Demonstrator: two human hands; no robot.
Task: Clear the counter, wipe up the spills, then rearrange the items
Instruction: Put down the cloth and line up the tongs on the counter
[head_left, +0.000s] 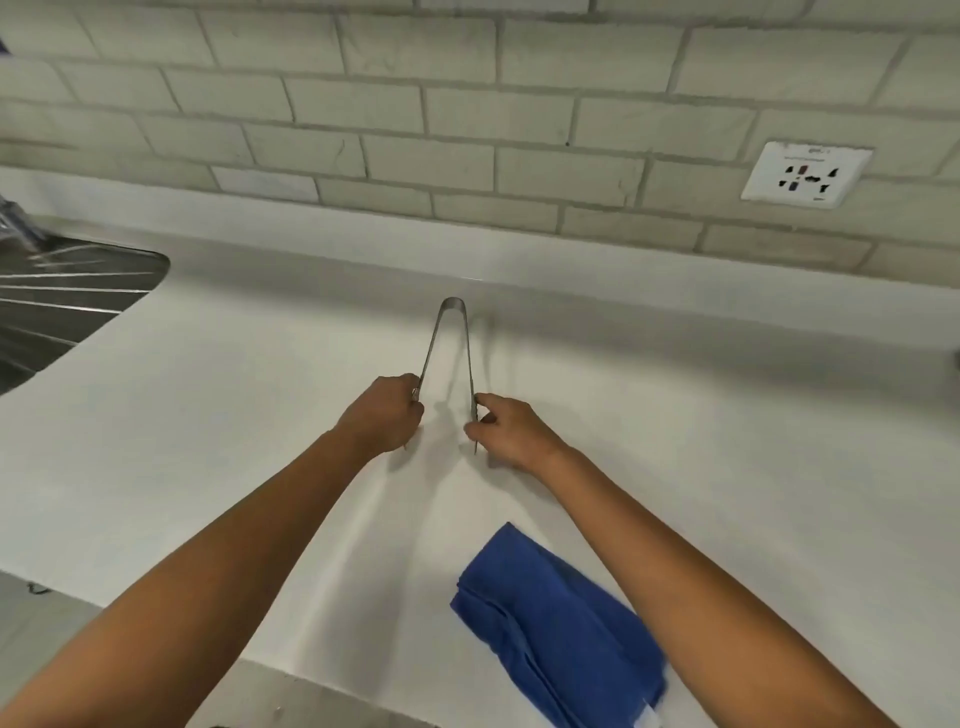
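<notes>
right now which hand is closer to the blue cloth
The right hand, pinching the tongs' right arm; the cloth lies under that forearm. The left hand is farther.

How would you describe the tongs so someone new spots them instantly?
Start at the white counter below the tiled wall, right of the sink. At its middle lie metal tongs, hinged end toward the wall, one arm held by the left hand, the other by the right hand. They are the only metal item; the blue cloth lies nearer.
</notes>
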